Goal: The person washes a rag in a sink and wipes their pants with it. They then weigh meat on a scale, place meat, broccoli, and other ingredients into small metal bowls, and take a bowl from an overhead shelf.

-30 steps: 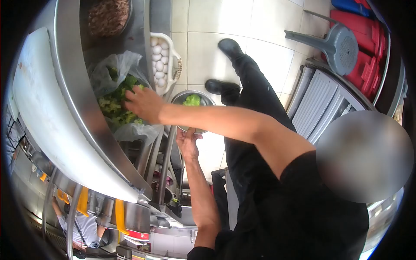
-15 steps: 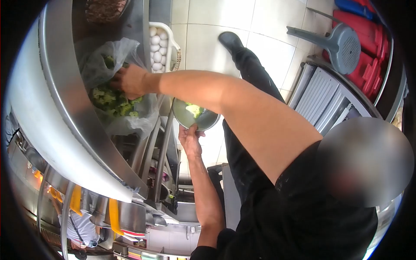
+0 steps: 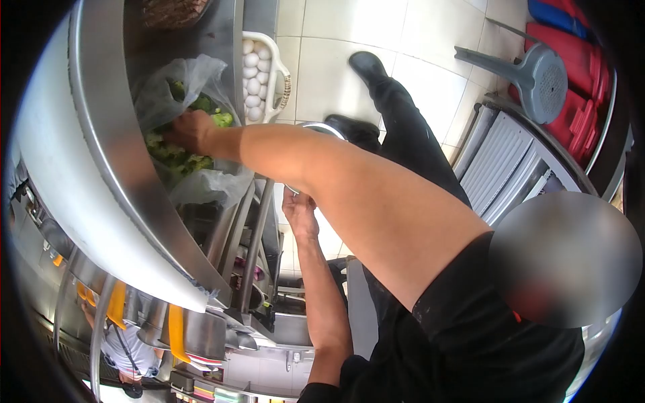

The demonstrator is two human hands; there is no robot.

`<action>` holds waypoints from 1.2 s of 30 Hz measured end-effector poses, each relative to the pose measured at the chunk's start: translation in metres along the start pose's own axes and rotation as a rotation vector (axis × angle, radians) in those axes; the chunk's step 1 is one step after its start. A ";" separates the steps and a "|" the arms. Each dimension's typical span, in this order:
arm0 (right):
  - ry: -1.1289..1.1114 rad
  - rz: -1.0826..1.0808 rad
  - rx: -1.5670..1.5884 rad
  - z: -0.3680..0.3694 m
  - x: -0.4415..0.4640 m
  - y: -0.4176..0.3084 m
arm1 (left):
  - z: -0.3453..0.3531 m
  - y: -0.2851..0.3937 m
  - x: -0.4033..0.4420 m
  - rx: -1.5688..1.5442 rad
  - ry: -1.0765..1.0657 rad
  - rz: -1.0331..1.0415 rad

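My right hand point(image 3: 191, 131) is down among green broccoli florets point(image 3: 183, 161) in a clear plastic bag point(image 3: 211, 188). Its fingertips are buried there, so their grip is hidden. The bag lies open inside a metal-walled compartment point(image 3: 144, 40). Below my right forearm, my left hand point(image 3: 300, 209) grips the edge of a round metal bowl point(image 3: 326, 126). That forearm covers most of the bowl, and what is inside cannot be seen.
A white basket of eggs point(image 3: 255, 77) stands beside the compartment. Dark brown food point(image 3: 173, 12) lies at its far end. A grey perforated utensil point(image 3: 541, 80) and red bins point(image 3: 571, 101) are at the upper right. Another person point(image 3: 131, 349) is at the lower left.
The view has shifted slightly. My right forearm now covers the bowl, hiding the broccoli piece that showed in it. My right hand has shifted within the bag, and florets show above it.
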State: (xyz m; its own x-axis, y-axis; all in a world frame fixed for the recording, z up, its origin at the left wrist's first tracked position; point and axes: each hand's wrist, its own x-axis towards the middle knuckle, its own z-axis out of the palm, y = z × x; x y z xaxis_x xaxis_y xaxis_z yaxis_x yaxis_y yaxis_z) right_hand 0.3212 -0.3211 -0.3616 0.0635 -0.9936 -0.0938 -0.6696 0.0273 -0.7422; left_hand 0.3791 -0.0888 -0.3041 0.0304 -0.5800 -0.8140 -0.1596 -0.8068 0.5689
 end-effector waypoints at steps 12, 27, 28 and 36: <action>-0.286 0.025 -0.103 -0.029 0.007 -0.002 | 0.002 0.017 -0.001 -0.033 0.026 -0.017; -0.227 -0.389 0.111 -0.053 0.006 0.055 | -0.004 -0.007 0.008 -0.026 0.015 -0.038; -0.229 -0.389 0.108 -0.064 -0.009 0.054 | -0.004 -0.007 0.009 -0.029 0.013 -0.037; -0.307 0.143 0.849 -0.111 -0.110 0.047 | -0.016 0.003 0.021 0.001 -0.056 -0.019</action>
State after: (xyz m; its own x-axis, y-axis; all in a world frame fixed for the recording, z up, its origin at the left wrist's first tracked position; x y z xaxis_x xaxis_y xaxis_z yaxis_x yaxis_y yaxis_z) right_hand 0.2008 -0.2223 -0.3122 0.2968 -0.9051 -0.3044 0.0753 0.3400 -0.9374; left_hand 0.3950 -0.1047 -0.3175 -0.0218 -0.5575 -0.8299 -0.1606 -0.8174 0.5533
